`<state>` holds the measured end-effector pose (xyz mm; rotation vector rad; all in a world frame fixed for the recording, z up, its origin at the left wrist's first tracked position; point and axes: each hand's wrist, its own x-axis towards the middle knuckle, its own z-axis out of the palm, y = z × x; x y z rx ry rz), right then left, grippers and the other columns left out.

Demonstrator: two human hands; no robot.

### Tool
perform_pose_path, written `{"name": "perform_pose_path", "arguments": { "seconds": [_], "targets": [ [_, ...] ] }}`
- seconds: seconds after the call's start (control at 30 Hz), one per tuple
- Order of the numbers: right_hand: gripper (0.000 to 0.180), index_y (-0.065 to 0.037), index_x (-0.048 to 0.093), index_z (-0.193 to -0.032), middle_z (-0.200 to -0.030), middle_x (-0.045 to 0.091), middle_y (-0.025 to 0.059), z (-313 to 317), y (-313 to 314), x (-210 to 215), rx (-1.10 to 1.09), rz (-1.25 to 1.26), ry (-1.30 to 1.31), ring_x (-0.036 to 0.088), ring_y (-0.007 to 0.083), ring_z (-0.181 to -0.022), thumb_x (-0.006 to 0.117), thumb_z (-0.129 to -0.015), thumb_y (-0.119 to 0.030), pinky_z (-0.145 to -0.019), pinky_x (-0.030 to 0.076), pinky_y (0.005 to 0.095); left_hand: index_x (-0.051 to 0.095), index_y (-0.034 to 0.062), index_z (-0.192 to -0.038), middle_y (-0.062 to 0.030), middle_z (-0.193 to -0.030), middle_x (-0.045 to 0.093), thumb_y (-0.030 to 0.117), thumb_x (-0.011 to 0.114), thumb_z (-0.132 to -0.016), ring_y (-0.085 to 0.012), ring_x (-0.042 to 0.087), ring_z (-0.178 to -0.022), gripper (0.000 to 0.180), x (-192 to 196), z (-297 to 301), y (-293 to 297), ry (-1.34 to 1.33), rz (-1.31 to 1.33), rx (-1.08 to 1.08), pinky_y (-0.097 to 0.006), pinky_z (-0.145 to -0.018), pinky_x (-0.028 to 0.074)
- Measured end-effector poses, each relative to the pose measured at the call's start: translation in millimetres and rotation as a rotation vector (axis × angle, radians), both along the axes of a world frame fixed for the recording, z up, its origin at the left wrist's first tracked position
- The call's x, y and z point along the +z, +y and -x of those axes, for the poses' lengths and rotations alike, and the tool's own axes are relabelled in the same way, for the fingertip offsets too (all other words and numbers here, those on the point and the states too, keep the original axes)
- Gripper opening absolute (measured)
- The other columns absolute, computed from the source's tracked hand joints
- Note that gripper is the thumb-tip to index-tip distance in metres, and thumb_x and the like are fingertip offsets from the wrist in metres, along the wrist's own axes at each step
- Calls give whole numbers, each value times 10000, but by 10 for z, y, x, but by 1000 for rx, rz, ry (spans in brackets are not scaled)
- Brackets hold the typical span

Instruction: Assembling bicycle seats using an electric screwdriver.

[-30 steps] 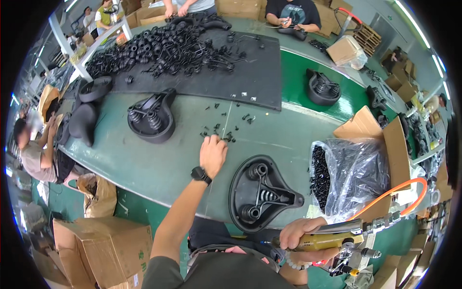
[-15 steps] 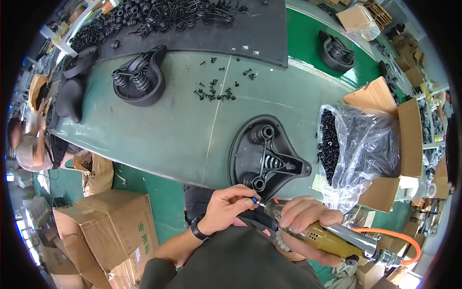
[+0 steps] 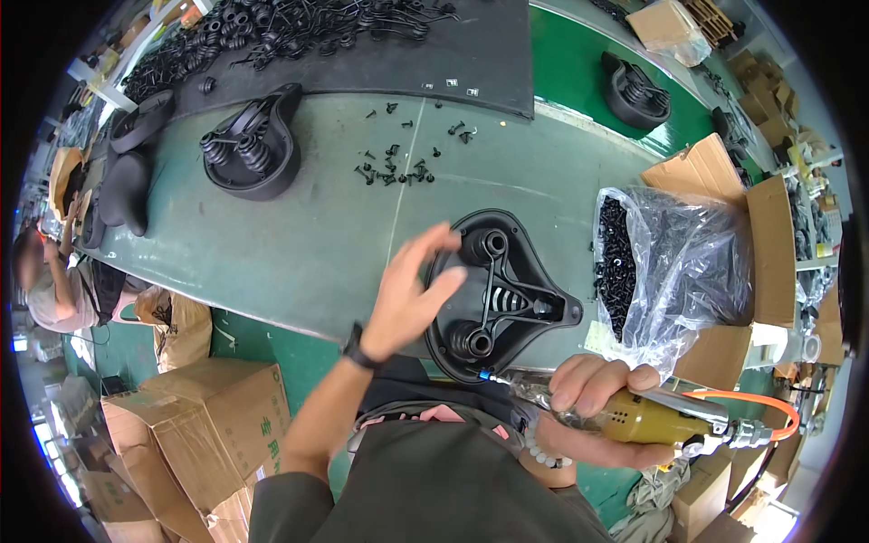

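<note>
So the left hand (image 3: 409, 294), which was pinching a little screw at the driver tip half a second ago, is now lifting away with fingers spread and holding nothing, hovering just left of the upturned black saddle base (image 3: 501, 291) sitting at the near edge of the green bench (image 3: 299, 244). Over on the right, the right hand (image 3: 593, 407) is staying clamped on the yellow air screwdriver (image 3: 634, 414), its tip pointing at the base's near rim, so the screw's probably loaded and ready for driving.
</note>
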<state>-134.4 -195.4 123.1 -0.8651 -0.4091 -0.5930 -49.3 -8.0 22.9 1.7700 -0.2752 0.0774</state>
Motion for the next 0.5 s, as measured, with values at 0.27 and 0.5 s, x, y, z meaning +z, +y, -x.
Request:
{"name": "perform_pose_path", "arguments": {
  "seconds": [0.27, 0.5],
  "targets": [
    [865, 1, 473, -1139, -626, 497, 64, -93, -142, 68, -78, -5, 27, 492, 190, -456, 382, -878, -820, -419, 393, 296, 605, 65, -1256, -117, -1349, 587, 192, 778, -755, -358, 380, -1412, 544, -89, -289, -272, 5, -266, -225, -438, -1138, 349],
    [893, -6, 485, -1180, -659, 517, 56, -330, -289, 69, -70, 112, -21, 521, 190, -497, 376, -867, -834, -458, 403, 301, 576, 38, -1278, -130, -1334, 594, 141, 785, -734, -394, 373, -1402, 592, -114, 29, -288, 39, -264, -113, -463, -1133, 348]
  ]
}}
